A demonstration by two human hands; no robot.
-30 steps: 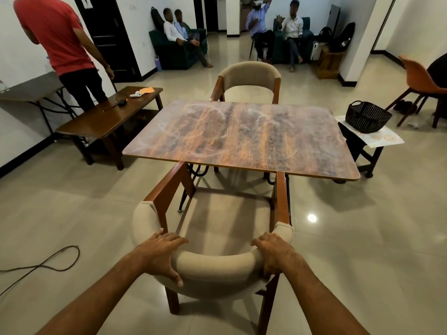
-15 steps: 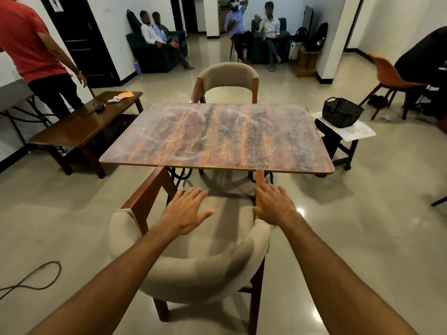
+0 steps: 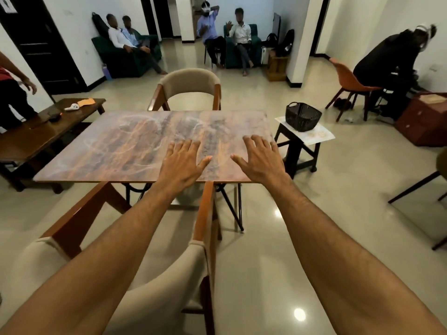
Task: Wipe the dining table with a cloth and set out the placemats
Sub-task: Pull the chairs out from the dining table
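Observation:
The dining table has a streaked wood-grain top with pale smear marks and nothing on it. My left hand is stretched over its near edge with fingers spread and straight, holding nothing. My right hand is spread the same way over the table's near right corner. Whether the palms touch the top I cannot tell. No cloth is in view. A pale patterned sheet lies under a black basket on a small stool to the right.
A beige padded chair with wooden arms stands between me and the table; another chair faces it at the far side. A low wooden bench sits left. Several people sit at the back, one stands left, one bends at right.
Both hands have left the near chair's back and arm and reached forward over the table's near edge with fingers spread. The view has moved closer to the table.

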